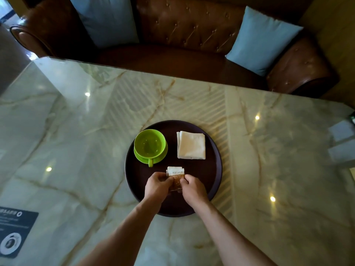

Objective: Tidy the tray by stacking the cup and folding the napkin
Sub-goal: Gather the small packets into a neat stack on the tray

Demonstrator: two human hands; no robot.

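Currently, hands: left hand [158, 182] and right hand [192, 186] both pinch a small packet [175, 176] over tray's [215, 169] near edge.
Napkin [191, 145]: folded, far right, well clear.
Cup [149, 145]: on saucer [160, 157], far left.

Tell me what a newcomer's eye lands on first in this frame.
The bright green plastic cup on its matching saucer, at the left of the round dark tray. Next, the folded white napkin at its right, and both hands pinching small paper packets at its near edge.

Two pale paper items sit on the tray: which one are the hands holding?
The small printed packet at the tray's near edge, pinched between left hand and right hand; the folded white napkin lies untouched.
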